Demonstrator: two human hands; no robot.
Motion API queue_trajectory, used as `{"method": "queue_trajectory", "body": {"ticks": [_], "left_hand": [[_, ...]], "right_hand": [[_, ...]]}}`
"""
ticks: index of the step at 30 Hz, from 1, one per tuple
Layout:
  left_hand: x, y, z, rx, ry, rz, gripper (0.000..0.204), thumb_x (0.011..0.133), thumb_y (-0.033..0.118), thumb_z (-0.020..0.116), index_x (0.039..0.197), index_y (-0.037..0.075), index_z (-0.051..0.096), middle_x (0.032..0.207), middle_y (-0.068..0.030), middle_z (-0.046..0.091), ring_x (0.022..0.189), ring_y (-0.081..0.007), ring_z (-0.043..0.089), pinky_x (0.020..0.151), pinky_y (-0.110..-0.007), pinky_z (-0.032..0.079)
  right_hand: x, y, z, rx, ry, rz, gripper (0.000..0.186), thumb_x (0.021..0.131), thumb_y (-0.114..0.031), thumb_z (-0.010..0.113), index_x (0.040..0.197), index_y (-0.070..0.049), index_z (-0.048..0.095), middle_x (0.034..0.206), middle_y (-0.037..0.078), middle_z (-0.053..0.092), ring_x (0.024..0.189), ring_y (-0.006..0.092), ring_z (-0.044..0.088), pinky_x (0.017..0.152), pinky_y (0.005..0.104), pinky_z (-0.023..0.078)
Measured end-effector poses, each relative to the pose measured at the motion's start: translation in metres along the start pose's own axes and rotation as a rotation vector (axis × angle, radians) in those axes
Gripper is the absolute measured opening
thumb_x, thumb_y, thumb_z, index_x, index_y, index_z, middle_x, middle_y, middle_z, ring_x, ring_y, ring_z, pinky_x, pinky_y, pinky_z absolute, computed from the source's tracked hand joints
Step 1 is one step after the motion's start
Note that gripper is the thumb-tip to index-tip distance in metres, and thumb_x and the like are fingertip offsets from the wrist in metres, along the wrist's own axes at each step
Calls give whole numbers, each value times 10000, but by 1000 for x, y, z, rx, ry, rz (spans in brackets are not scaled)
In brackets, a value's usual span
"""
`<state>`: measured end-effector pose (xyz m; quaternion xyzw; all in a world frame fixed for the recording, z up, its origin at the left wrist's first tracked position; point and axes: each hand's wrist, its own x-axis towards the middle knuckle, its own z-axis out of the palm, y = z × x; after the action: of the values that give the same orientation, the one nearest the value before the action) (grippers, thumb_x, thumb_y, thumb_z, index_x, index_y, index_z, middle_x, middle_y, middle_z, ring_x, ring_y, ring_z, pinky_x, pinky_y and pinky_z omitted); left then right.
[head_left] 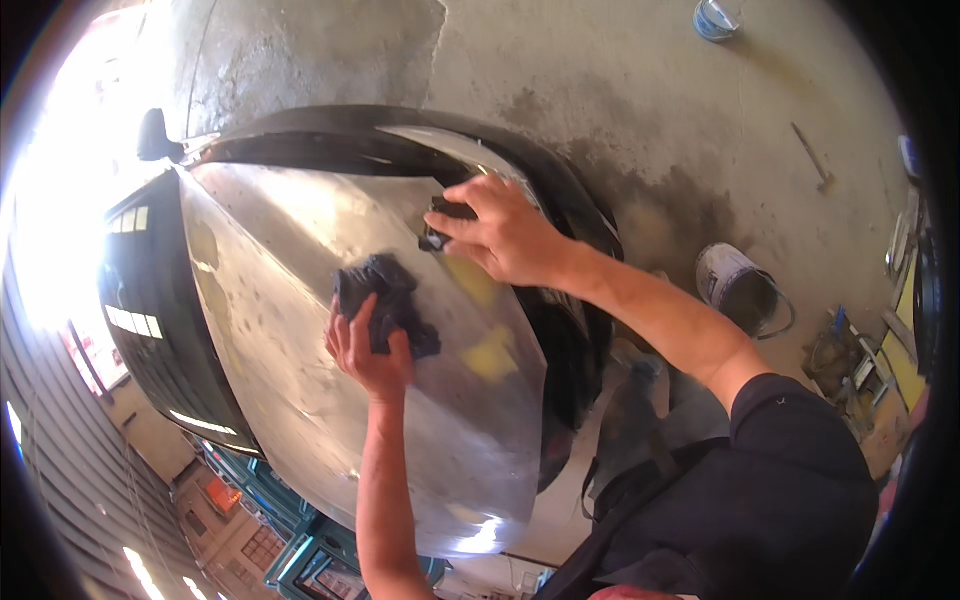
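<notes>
A car hood (300, 400), sanded to dull grey with yellowish filler patches (490, 354), spreads out below me. My left hand (368, 350) presses a crumpled dark cloth (385, 290) against the middle of the hood, its fingers curled over the near edge. Near the hood's front edge, my right hand (505, 230) grips a small dark block (437, 222) between thumb and fingers. The block's underside is hidden, so its exact kind is unclear. It sits at the hood surface, beside another yellowish patch.
The car's dark windshield (150, 310) lies to the left, with a side mirror (155, 135) beyond. On the concrete floor to the right stand a bucket (735, 285) and a hammer-like tool (812, 158). A blue bucket (715, 20) is farther off. Scrap clutters the right edge.
</notes>
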<state>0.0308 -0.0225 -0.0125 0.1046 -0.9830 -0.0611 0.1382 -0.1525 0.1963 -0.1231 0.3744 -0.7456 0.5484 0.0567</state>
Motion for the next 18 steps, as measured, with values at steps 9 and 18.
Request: {"method": "queue_trajectory", "body": {"ticks": [9,18], "left_hand": [[2,-1,-2,-40,23,87,399,826,286,684,1140,103,850,1240,-161,775,1389,-446,645,1209,-549,418],[7,-3,3,-73,50,134,275,800,215,673,996,113,836,1127,-126,780,1351,-419,673,1193,-535,434]], "right_hand": [[-56,-50,-18,-7,-98,81,478,931,-286,885,1380,-135,820,1358,200,653,1194,385,612,1031,508,513],[-49,-23,-5,-52,88,15,457,952,-214,867,1394,-117,807,1360,205,673,1182,394,645,1071,502,512]]}}
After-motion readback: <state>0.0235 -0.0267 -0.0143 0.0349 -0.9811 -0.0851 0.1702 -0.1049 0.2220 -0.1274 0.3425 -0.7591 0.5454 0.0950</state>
